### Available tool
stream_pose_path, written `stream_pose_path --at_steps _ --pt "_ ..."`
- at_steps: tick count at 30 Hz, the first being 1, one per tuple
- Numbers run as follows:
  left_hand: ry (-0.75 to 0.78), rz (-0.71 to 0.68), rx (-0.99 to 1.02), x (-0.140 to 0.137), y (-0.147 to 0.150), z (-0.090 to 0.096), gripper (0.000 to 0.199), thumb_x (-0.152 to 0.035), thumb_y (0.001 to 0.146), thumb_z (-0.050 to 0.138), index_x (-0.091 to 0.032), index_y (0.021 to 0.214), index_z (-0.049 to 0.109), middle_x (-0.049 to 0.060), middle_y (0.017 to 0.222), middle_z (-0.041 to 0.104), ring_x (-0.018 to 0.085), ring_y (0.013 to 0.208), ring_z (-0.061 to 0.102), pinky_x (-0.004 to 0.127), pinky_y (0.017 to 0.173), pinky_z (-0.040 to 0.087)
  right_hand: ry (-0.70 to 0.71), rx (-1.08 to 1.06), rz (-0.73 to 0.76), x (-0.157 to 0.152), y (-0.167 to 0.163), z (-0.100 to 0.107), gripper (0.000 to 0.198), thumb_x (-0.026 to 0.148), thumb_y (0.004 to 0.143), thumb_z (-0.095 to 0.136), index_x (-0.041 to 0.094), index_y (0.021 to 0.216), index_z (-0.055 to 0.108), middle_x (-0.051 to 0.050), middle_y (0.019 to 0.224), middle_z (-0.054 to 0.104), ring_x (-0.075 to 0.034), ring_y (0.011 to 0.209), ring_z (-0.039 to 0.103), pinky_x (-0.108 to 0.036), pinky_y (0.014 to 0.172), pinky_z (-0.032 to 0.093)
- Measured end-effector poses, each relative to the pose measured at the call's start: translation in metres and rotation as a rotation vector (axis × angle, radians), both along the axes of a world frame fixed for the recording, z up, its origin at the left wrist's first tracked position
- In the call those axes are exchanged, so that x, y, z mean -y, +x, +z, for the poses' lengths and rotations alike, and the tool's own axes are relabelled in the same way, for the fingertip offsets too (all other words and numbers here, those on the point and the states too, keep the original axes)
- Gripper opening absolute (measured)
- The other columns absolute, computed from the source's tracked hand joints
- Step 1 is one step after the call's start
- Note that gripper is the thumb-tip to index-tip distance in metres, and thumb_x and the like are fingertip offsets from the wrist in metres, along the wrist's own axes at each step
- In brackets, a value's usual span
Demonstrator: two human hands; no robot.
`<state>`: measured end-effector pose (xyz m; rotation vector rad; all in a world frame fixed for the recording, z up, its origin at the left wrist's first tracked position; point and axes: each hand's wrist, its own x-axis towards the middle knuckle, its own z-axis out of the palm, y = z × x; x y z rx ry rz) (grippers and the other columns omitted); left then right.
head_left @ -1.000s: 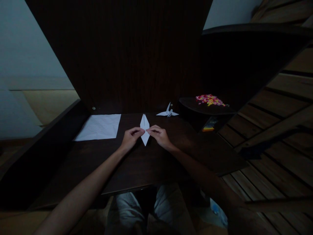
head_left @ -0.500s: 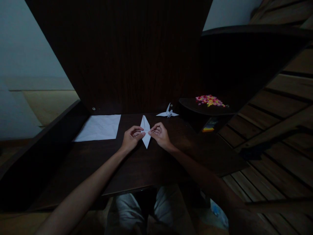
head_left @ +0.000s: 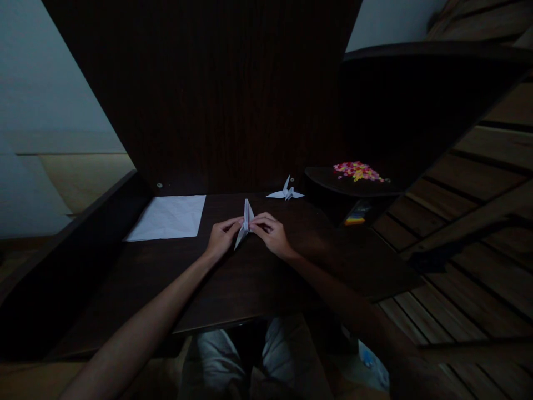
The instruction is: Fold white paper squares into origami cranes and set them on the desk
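Between my two hands is a piece of folded white origami paper (head_left: 246, 214), narrow and pointed at its far and near ends. It is turned partly on edge, so its layers show. My left hand (head_left: 222, 238) pinches its left side with thumb and fingers. From the right, my right hand (head_left: 272, 236) pinches it near the middle. Fingertips cover the paper's central part. Behind and to the right, a finished white paper crane (head_left: 286, 193) stands on the dark desk (head_left: 225, 294), apart from both hands.
A flat white sheet of paper (head_left: 169, 218) lies at the left of the desk, beside a raised side panel (head_left: 75, 250). On a low rounded shelf (head_left: 318, 176) at the right rests a heap of small colourful pieces (head_left: 358, 171). A tall dark panel (head_left: 208, 100) closes the back.
The folded paper has turned from lying flat and broad to partly on edge and narrower, its near tip swinging left. My fingers have drawn closer together around it.
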<state>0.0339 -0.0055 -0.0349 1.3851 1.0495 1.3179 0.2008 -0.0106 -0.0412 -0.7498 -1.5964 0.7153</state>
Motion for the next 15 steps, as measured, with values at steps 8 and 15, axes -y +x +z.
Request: stream_pose_path --at_steps 8,15 --pt "-0.123 -0.198 0.104 0.0044 0.0025 -0.0010 0.056 -0.038 0.059 0.081 -0.012 0.107 0.067 0.009 0.085 0.074 0.024 0.080 0.068 0.035 0.076 0.052 0.087 0.087 -0.096 0.0003 0.0036 -0.0012 0.011 0.025 0.078 0.066 0.023 0.088 0.070 -0.005 0.097 0.051 -0.015 0.085 0.055 -0.030 0.072 0.049" --pt "-0.075 -0.146 0.159 0.0015 0.0016 0.0001 0.062 -0.032 0.061 0.078 -0.016 0.114 0.053 0.004 0.080 0.071 0.017 0.066 0.067 0.026 0.060 0.052 -0.129 -0.098 0.001 -0.0055 0.0007 -0.0062 0.050 0.026 0.070 0.072 0.026 0.116 0.054 -0.003 0.096 0.052 -0.012 0.077 0.054 -0.025 0.064 0.049"
